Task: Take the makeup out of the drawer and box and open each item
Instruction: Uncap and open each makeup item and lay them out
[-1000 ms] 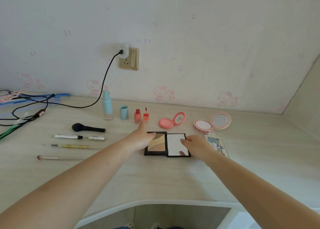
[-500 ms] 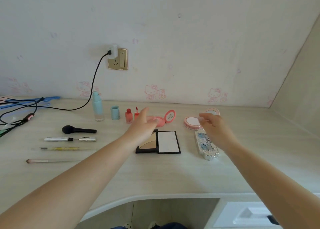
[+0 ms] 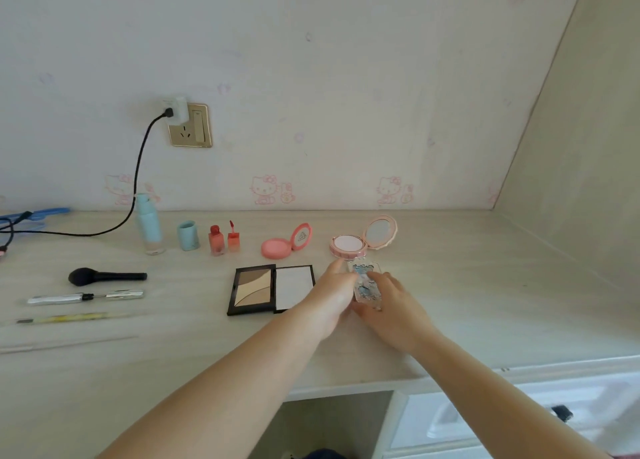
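Pale wood-grain desk (image 3: 450,306) runs along a wall papered with faint pink cartoon cats, and most of the makeup is already laid out on it. Along the back stand a light-blue bottle (image 3: 148,224) with its blue cap (image 3: 188,235) set beside it, and a coral lip-gloss bottle (image 3: 216,240) with its wand cap (image 3: 233,237) standing apart. Next come a coral round compact (image 3: 285,243) and a pink cushion compact (image 3: 362,238), both with lids raised. In front of them a black contour palette (image 3: 270,289) lies flat open, powder pans on one leaf and mirror on the other. At the far left lie a black powder brush (image 3: 104,276), a silver mascara (image 3: 85,297) pulled out of its tube, and a yellow pencil-like item (image 3: 65,318) too blurred to name.

One item looks unopened: a small glittery case with blue decoration (image 3: 366,285), just right of the palette. Both hands close on it, the left hand (image 3: 334,295) pinching its left edge and the right hand (image 3: 391,306) cupping its right side and near end. Its lid appears shut, though the fingers hide the seam.

So opening this case seems to be what remains on the desk. A white drawer (image 3: 519,420) below the desk edge stands partly open; its contents cannot be seen.
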Tool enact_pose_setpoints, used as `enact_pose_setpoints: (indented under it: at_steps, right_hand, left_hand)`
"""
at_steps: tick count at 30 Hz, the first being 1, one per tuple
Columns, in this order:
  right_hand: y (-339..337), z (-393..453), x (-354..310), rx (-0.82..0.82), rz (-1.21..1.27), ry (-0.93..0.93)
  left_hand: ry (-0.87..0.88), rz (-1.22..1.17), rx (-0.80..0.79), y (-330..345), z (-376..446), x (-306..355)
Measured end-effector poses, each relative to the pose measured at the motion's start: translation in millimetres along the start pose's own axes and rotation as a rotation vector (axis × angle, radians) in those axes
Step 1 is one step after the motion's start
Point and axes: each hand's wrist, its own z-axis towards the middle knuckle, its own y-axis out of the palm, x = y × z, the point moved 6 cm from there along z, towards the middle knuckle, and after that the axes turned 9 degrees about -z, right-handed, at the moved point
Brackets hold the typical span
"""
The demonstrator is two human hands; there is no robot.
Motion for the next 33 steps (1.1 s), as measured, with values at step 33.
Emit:
enact_pose_setpoints:
  at_steps: [33]
  right_hand:
    - [-51.7, -32.8, -18.5, 0.016, 0.537, -0.095]
  left_hand:
    - [0.044, -0.761, -0.191, 29.5, -37.1, -6.6]
